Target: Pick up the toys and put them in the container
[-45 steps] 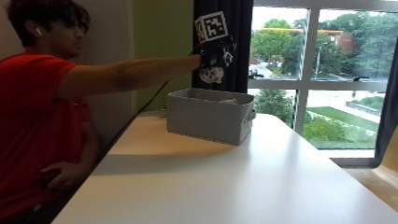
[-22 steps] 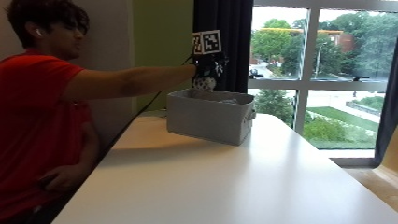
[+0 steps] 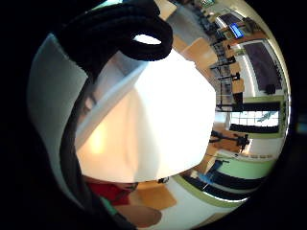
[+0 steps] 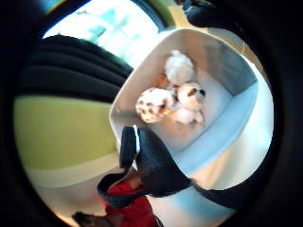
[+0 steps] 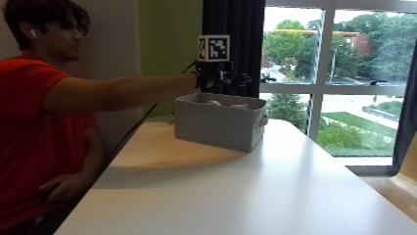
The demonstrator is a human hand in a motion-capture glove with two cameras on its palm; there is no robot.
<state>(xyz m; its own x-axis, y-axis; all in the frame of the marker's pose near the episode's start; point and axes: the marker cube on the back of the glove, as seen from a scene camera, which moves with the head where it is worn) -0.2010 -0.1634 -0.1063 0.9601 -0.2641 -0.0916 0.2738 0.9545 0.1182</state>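
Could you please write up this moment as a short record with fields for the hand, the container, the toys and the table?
hand: gloved right hand held above the container, fingers spread, holding nothing
container: grey bin, open top, standing on the table near the window
toys: three plush toys lying together inside the bin, white with darker patches
table: white tabletop; no toys visible on it

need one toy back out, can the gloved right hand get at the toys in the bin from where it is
Probably yes. The right hand hovers just above the bin, which is open at the top, and the toys lie uncovered on its floor. Nothing shows between hand and toys; it would only need to reach down past the rim.
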